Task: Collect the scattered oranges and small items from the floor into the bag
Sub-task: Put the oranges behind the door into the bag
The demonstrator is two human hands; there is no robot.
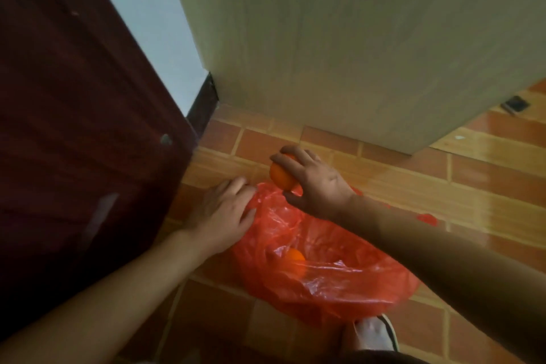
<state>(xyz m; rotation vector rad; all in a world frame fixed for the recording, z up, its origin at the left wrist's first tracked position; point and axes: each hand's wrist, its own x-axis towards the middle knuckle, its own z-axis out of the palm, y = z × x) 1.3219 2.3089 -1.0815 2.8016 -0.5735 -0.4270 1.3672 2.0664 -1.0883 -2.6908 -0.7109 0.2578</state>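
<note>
My right hand point(317, 179) has its fingers and thumb curled round a small round orange fruit point(283, 176), gripping it from above; the fingertips wrap over its far side and the thumb comes in underneath. I hold that orange in the air over the far edge of the thin, crinkled red plastic bag point(331, 272), just beside where my left hand point(226, 216) meets the plastic.

My left hand lies palm down with its fingers stretched nearly straight and close together, resting on the rim of the bag at its left side. I cannot tell whether any plastic is caught under the fingertips, since they are blurred.

The bag sits slumped on the floor between my two forearms, its mouth towards my hands. Through the translucent plastic I see a second orange fruit point(295, 257) already inside, near the bag's middle.

The floor point(472, 186) is laid in reddish-brown and yellowish brick-pattern tiles. A pale wooden cabinet panel point(354, 38) rises just beyond my right hand, and a dark red door point(74, 127) stands at the left, with a strip of pale wall point(147, 9) between them. The toe of a grey shoe with a dark edge point(375, 332) shows at the bottom, just below the bag.
</note>
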